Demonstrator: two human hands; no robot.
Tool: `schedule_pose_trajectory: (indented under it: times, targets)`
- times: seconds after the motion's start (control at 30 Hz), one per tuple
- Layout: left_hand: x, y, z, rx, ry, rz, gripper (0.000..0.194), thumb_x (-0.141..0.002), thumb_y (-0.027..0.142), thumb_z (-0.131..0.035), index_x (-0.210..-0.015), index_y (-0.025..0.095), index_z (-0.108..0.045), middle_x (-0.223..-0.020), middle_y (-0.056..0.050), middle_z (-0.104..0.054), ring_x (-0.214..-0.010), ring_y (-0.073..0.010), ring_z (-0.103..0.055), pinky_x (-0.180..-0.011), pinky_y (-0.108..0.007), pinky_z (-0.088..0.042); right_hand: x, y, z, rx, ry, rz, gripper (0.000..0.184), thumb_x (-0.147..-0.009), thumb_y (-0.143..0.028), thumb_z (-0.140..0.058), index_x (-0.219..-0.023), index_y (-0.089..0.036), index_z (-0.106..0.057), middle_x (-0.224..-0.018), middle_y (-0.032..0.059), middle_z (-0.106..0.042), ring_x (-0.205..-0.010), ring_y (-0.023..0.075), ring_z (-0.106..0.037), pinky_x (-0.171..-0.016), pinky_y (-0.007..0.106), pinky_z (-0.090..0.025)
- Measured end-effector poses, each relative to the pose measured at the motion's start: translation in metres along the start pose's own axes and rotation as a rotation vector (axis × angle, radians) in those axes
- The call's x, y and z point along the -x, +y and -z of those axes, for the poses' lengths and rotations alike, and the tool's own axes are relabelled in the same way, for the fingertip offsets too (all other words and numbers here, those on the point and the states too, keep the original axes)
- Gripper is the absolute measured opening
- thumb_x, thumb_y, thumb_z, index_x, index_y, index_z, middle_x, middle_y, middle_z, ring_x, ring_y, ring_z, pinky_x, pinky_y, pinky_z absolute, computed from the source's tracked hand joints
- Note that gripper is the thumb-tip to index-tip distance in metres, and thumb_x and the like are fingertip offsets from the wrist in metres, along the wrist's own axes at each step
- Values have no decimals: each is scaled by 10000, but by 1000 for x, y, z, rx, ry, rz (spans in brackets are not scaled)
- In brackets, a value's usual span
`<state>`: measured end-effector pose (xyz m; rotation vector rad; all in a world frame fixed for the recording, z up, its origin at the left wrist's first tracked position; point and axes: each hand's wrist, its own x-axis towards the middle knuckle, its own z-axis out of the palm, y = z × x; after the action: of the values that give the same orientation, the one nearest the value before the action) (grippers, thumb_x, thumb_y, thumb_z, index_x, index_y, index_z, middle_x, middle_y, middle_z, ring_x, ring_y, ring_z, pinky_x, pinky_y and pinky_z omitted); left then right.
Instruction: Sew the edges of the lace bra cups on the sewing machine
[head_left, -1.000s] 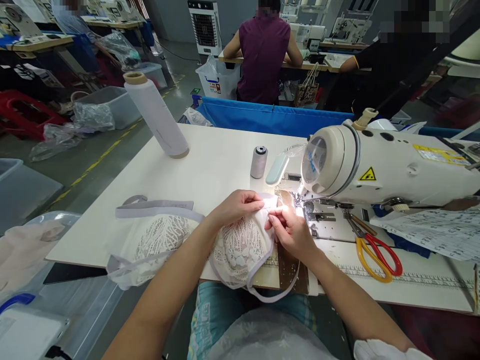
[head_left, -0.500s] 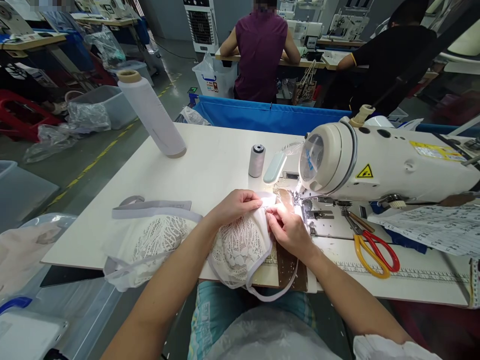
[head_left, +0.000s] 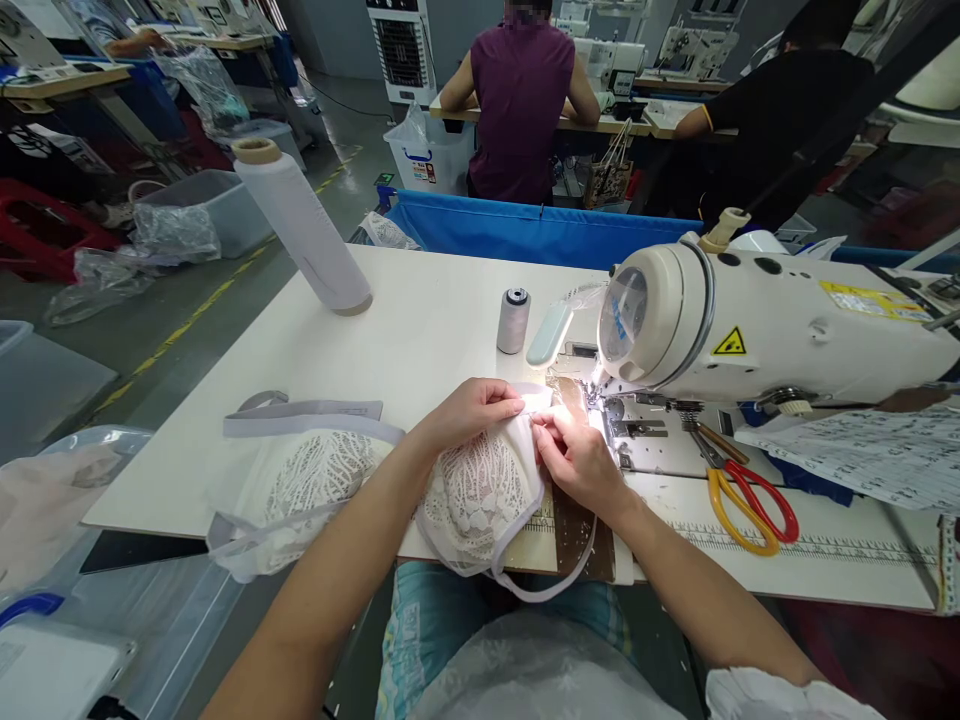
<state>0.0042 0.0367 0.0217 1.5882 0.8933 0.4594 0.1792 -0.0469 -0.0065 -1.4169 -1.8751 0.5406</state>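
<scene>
A white lace bra [head_left: 480, 495] with pale lilac edging lies across the table's front, one cup between my hands and the other left of my left forearm. My left hand [head_left: 480, 408] pinches its upper edge, thumb against fingers. On the cup's right side, my right hand [head_left: 574, 455] is closed with thumb and forefinger on the edging. A thin strap loops over the front edge of the table. Just right of the fingers is the lit needle area of a white sewing machine [head_left: 675, 320]; the fabric at the fingertips is washed out by its light.
A small thread spool [head_left: 514, 321] and a tall white thread cone [head_left: 304, 230] stand on the white table [head_left: 420, 310]. Scissors [head_left: 746, 495] with yellow and red handles lie below the machine arm, near printed paper [head_left: 870, 460]. Beyond a blue cloth bin [head_left: 540, 225], people sit working.
Both hands keep their hold on the bra with hardly any movement. The whole view has shifted slightly since the first frame. At the far left, another person's arm has come into view.
</scene>
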Motion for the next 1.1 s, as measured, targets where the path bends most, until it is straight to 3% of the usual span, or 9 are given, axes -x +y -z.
schedule_pose_trajectory:
  times: [1.1]
  targets:
    - [-2, -3, 0, -21, -7, -6, 235, -789, 355, -576, -683, 147, -602, -652, 22, -508, -601, -91, -405, -574, -241, -309, -1, 0, 0, 0, -14, 0, 141, -919, -226, -452, -913, -153, -573, -606, 7, -606, -515, 141, -551, -523, 265, -426]
